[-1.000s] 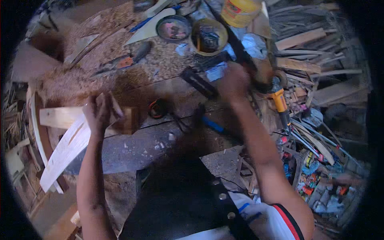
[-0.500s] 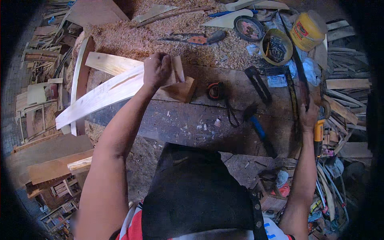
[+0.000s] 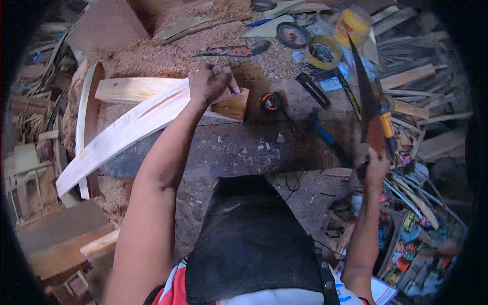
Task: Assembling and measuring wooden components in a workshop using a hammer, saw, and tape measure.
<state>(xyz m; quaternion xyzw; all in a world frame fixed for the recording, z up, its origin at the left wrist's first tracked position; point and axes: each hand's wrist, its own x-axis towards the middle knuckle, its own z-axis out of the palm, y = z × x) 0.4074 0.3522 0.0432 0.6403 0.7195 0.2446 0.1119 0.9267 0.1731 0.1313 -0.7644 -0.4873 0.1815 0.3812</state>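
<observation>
My left hand (image 3: 207,87) is closed round the upper end of a pale curved board (image 3: 127,124), whose other end sticks out past the bench's left side. A second curved wooden piece (image 3: 137,90) lies beneath it, and a wood block (image 3: 231,105) sits beside my hand. At the right, my right hand (image 3: 377,165) grips the handle end of a handsaw (image 3: 367,96), its long dark blade pointing away from me and tilted. The handle itself is mostly covered by my fingers. Next to the saw is a yellow power tool (image 3: 387,127), partly hidden.
On the bench (image 3: 213,152) lie a tape measure (image 3: 272,101), a blue-handled hammer (image 3: 325,134) and a dark slotted piece (image 3: 312,90). Farther back are a tub of nails (image 3: 323,52), a yellow bucket (image 3: 352,28) and wood shavings (image 3: 152,53). Another curved piece (image 3: 87,132) leans at the left.
My right hand has lifted the handsaw from the bench's right side and brought it nearer me, its blade now turned into view. My left hand stays on the board. The whole view has shifted.
</observation>
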